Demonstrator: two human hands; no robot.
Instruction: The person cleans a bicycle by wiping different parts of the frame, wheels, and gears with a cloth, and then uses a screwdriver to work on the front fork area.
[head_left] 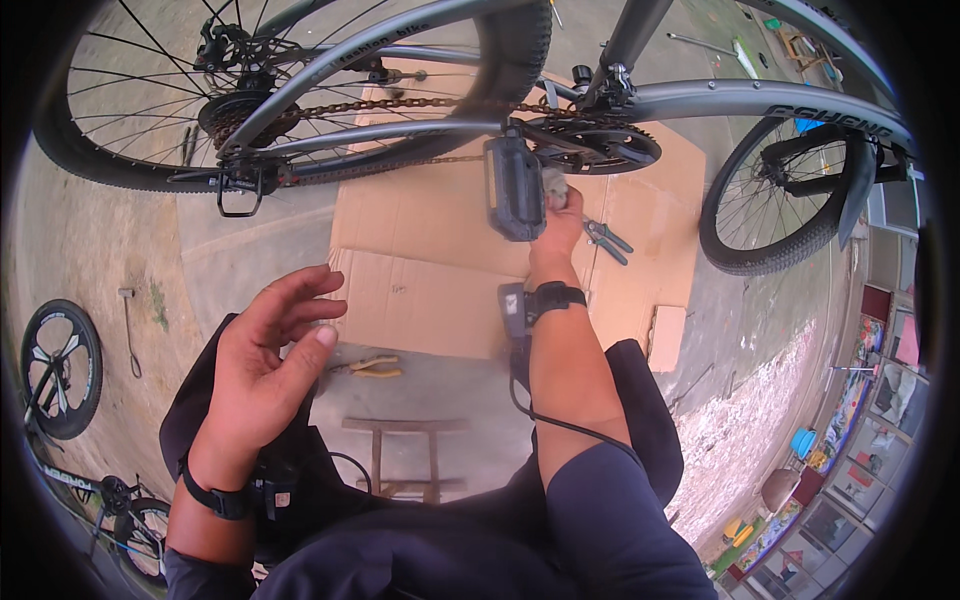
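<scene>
In my remote view, my right hand (562, 225) closes its fingers on a crumpled, pale-grey, cloth-like wad (555, 186) beside the dark, blocky pedal (516, 190) of a smooth silver-grey bicycle (740, 97), above flat tan cardboard (430, 300); my left hand (268, 362) hovers, fingers parted and loosely curved.

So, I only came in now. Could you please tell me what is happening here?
A person is working at a grey bike that is over a sheet of cardboard. The right hand is beside the pedal, holding a pale wad, perhaps a rag. The left hand is open, with nothing in it. Dark-handled pliers lie on the cardboard, and yellow-handled pliers lie near its edge.
</scene>
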